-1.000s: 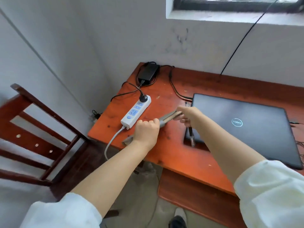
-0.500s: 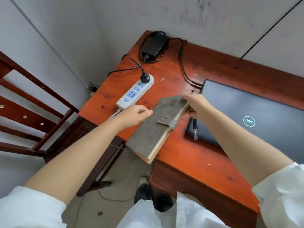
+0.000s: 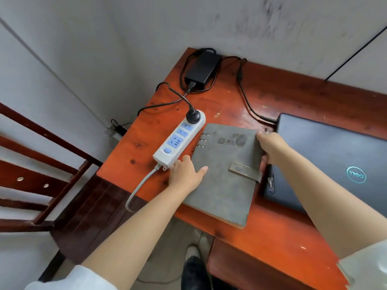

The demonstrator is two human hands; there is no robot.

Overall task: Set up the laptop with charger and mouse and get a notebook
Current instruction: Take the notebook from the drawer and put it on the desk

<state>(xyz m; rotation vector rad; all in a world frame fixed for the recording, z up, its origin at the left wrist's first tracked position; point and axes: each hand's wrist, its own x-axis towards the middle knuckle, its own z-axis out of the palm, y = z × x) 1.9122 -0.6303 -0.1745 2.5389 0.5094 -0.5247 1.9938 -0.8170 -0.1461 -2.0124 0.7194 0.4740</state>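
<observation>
Setting the notebook [image 3: 224, 170] flat works best if the left hand [image 3: 185, 173] presses with relaxed fingers while the right hand [image 3: 271, 148], gripping the edge beside the laptop [image 3: 335, 162], lets go last.

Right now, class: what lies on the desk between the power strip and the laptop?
The grey notebook lies between the power strip and the closed laptop, with both hands on it, seen from the head camera.

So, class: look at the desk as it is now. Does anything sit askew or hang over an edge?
Yes. The grey notebook lies angled, its near corner overhanging the desk's front edge. The power strip also sits diagonally. Nothing looks spilled or damaged.
</observation>
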